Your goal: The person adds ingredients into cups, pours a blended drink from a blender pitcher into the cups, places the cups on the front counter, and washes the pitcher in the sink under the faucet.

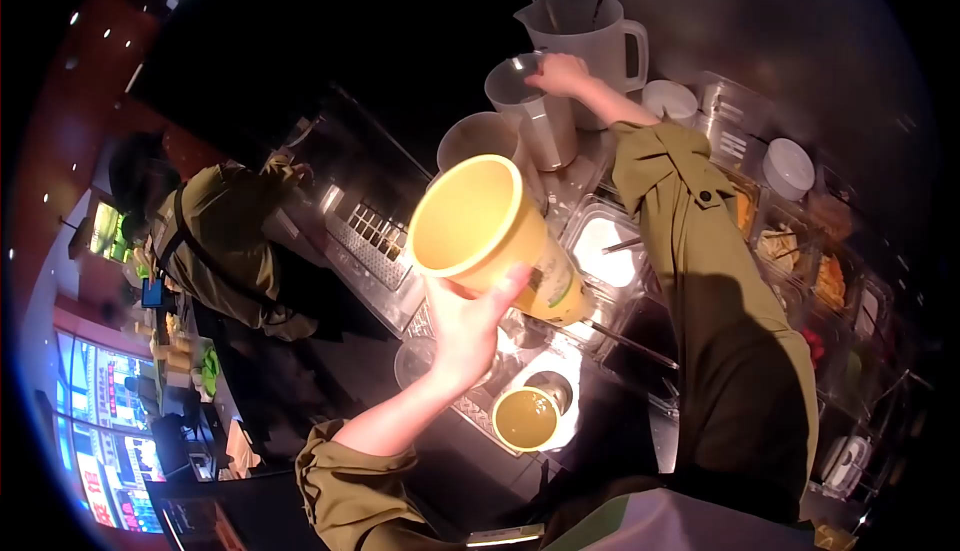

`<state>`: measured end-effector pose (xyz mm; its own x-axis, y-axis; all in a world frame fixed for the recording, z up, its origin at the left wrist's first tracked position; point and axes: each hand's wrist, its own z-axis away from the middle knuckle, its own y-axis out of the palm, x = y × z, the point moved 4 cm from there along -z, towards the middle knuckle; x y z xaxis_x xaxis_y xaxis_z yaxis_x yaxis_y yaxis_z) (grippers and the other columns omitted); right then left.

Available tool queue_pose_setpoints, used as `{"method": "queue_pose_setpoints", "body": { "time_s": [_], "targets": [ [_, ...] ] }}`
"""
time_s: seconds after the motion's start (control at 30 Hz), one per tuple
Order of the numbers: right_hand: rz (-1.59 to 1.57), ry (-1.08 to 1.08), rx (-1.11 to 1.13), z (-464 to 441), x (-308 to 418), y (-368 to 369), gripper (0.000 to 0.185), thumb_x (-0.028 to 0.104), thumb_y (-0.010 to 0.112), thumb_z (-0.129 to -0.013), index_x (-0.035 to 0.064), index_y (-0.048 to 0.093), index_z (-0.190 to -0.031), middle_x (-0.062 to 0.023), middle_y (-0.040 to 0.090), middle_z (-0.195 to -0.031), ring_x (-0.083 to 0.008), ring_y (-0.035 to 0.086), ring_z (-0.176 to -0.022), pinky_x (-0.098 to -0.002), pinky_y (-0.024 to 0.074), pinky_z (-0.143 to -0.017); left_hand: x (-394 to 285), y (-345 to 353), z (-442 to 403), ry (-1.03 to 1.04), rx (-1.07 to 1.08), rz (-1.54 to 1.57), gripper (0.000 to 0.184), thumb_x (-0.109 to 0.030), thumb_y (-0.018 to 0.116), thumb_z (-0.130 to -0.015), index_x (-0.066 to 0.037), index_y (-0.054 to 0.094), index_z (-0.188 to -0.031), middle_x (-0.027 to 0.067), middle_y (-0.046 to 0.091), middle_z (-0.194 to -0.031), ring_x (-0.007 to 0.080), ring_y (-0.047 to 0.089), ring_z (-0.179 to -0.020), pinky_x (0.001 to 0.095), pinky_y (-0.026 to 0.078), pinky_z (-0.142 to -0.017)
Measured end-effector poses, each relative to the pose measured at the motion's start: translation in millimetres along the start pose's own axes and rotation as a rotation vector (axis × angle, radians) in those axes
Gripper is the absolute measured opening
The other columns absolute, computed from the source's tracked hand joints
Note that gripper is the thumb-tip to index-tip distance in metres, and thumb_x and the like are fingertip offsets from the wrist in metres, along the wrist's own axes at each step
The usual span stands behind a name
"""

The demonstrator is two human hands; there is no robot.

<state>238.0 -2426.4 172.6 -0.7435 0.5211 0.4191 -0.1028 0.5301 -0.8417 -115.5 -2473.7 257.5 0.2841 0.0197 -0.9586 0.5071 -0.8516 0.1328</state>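
Note:
A large yellow cup (470, 221) with print on its side is tilted in my left hand (465, 331), whose thumb and fingers wrap round its lower side. Farther forward, my right hand (562, 76) is closed at the rim of a clear plastic measuring cup (540, 121). Just behind that stands a big translucent pitcher (580, 26) with a handle. Another clear container (480, 136) is partly hidden by the yellow cup. Below my left hand sits a smaller yellow cup (526, 419) with liquid in it.
A container of white contents (605, 251) lies mid-counter. Food trays (785, 248) line the right side, near a white round lid (789, 169). At the left, a person in an olive shirt (220, 241) leans over a counter with a metal grate (375, 236).

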Motion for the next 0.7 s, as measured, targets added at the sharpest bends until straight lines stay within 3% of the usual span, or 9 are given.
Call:
{"method": "queue_pose_setpoints", "body": {
  "time_s": [0.1,0.13,0.23,0.27,0.37,0.4,0.53,0.63,0.7],
  "targets": [
    [0.08,-0.171,0.077,-14,16,12,0.03,0.029,0.05,-0.075,0.0021,0.062,-0.075,-0.0144,0.062,-0.073,-0.0311,0.059,-0.076,-0.0396,0.0467,-0.07,2,-11,-22,0.051,-0.022,-0.062,0.053,-0.011,0.065,-0.07,0.001,0.035,-0.112,0.0119,0.05,-0.104,0.019,0.051,-0.096,0.0323,0.041,-0.084],
    [-0.029,-0.11,0.06,-16,15,11,0.03,0.025,0.048,-0.075,-0.0028,0.06,-0.071,-0.0152,0.061,-0.063,-0.0307,0.06,-0.069,-0.0383,0.0479,-0.068,5,-12,-29,0.016,-0.027,-0.061,0.053,-0.011,0.065,-0.071,0.001,0.035,-0.112,0.0121,0.05,-0.104,0.019,0.051,-0.096,0.032,0.041,-0.084],
    [-0.28,0.207,0.108,-16,6,-3,0.028,0.02,0.047,-0.073,-0.0058,0.06,-0.073,-0.0204,0.06,-0.069,-0.0329,0.06,-0.072,-0.0388,0.0475,-0.068,15,-15,-51,-0.029,-0.013,-0.043,0.056,-0.011,0.066,-0.07,0.0,0.033,-0.113,0.0124,0.048,-0.106,0.0186,0.05,-0.096,0.0313,0.042,-0.083],
    [-0.318,0.226,0.005,-17,2,-10,0.028,0.018,0.046,-0.073,-0.0069,0.059,-0.066,-0.0188,0.058,-0.059,-0.0317,0.061,-0.064,-0.0377,0.0477,-0.066,20,-15,-56,-0.014,-0.024,-0.036,0.057,-0.011,0.067,-0.069,0.0,0.032,-0.113,0.0124,0.048,-0.107,0.0185,0.05,-0.096,0.0313,0.042,-0.083],
    [-0.332,0.225,0.054,-16,-7,-25,0.028,0.017,0.045,-0.073,-0.0068,0.059,-0.067,-0.0197,0.059,-0.062,-0.0307,0.061,-0.065,-0.0374,0.0477,-0.066,38,-7,-67,0.008,-0.032,-0.065,0.063,-0.014,0.07,-0.067,-0.001,0.031,-0.114,0.0115,0.046,-0.106,0.0179,0.049,-0.097,0.0307,0.041,-0.084],
    [-0.312,0.175,0.015,-14,-3,-30,0.034,0.02,0.043,-0.076,-0.0049,0.057,-0.058,-0.0173,0.057,-0.056,-0.031,0.059,-0.059,-0.0386,0.0472,-0.064,44,0,-69,-0.023,-0.017,-0.073,0.064,-0.015,0.071,-0.067,-0.001,0.031,-0.114,0.0116,0.046,-0.106,0.0181,0.049,-0.096,0.0308,0.041,-0.084],
    [0.007,-0.477,-0.252,-10,21,-40,0.039,0.027,0.042,-0.083,-0.0002,0.058,-0.061,-0.0167,0.055,-0.057,-0.0359,0.055,-0.061,-0.0402,0.0466,-0.06,75,27,-81,-0.144,0.066,-0.041,0.065,-0.02,0.072,-0.065,-0.002,0.03,-0.111,0.0122,0.046,-0.104,0.0192,0.049,-0.096,0.0307,0.042,-0.082],
    [0.176,-0.522,-0.057,7,39,-56,0.037,0.027,0.042,-0.084,-0.001,0.056,-0.065,-0.018,0.056,-0.063,-0.0347,0.055,-0.063,-0.0401,0.0461,-0.059,83,46,-86,-0.1,0.09,-0.137,0.065,-0.02,0.071,-0.064,-0.001,0.03,-0.11,0.0127,0.046,-0.104,0.0189,0.05,-0.094,0.03,0.042,-0.081],
    [0.134,-0.538,-0.088,2,30,-49,0.031,0.027,0.043,-0.085,0.0011,0.055,-0.071,-0.0169,0.055,-0.059,-0.0348,0.053,-0.06,-0.0405,0.0452,-0.056,92,52,-93,-0.151,0.083,-0.118,0.066,-0.02,0.071,-0.063,-0.001,0.029,-0.11,0.0134,0.046,-0.103,0.0196,0.05,-0.093,0.0301,0.044,-0.079]
  ]
}}
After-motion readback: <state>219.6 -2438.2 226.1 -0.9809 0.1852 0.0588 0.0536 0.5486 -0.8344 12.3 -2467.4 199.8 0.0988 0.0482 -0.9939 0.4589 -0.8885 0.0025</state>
